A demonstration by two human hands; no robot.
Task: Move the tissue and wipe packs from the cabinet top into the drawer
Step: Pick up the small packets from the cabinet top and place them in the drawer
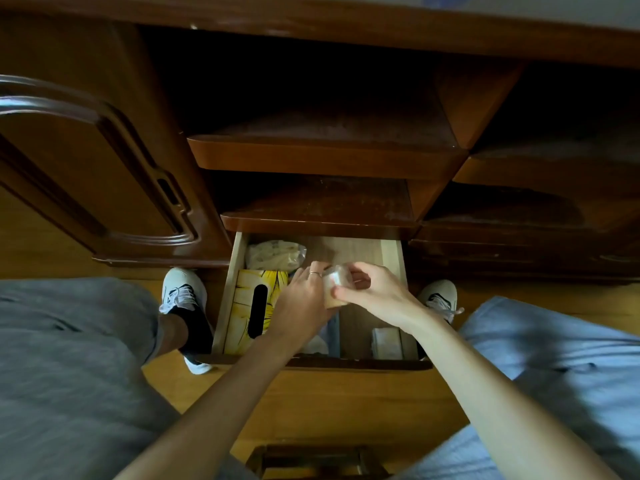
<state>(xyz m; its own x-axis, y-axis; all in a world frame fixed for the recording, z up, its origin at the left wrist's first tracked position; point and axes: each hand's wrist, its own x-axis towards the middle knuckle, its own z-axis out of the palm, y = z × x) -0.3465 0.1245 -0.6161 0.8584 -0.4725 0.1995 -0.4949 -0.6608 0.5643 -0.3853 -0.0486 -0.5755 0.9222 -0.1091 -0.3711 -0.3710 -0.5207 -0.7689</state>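
Below the dark wooden cabinet (pixel 311 157) with its stepped shelves, the head view looks down into a pulled-out drawer (pixel 393 258), and everything else is best placed against that drawer. Over its middle, both hands meet on a small clear-wrapped pack (pixel 331 284) of pale tissues or wipes; which of the two it is cannot be told. The left hand (pixel 301 299), with a ring on one finger, has its fingers curled against the pack's left side, and the right hand (pixel 372 292) pinches the pack from the right with thumb and curled fingers, so the pack is held above the drawer floor between them. Inside the drawer along its left wall lies a yellow-patterned tissue box (pixel 249 306) with a dark oval slot on top. Behind that box, in the drawer's far left corner, sits a crumpled clear plastic pack (pixel 275 254). Near the drawer's front right corner rests a pale wrapped pack (pixel 386 342). Partly hidden under the left forearm, at the drawer's front edge, is another whitish item too obscured to identify. Outside the drawer, a white sneaker (pixel 181 291) stands on the wooden floor just left of it and a second sneaker (pixel 438 299) just right of it, with grey trouser legs nearer the camera.
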